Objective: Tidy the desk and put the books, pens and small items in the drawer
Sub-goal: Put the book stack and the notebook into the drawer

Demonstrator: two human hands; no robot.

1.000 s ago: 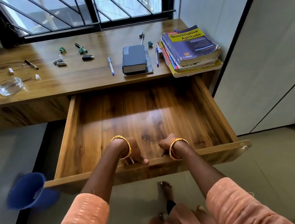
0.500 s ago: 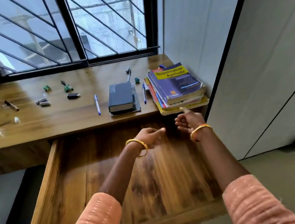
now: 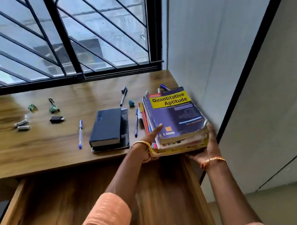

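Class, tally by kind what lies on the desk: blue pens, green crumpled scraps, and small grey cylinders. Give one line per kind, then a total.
Blue pens: 3, one partly hidden behind the book stack
Green crumpled scraps: 3
Grey cylinders: 2
Total: 8

Purple-and-yellow book (image 3: pixel 174 112), brown wood-grain desk (image 3: pixel 34 147)

Wooden desk (image 3: pixel 35 156), on it a book stack (image 3: pixel 175 120), black book (image 3: pixel 106 127), pens (image 3: pixel 80 134), batteries (image 3: pixel 22 125)
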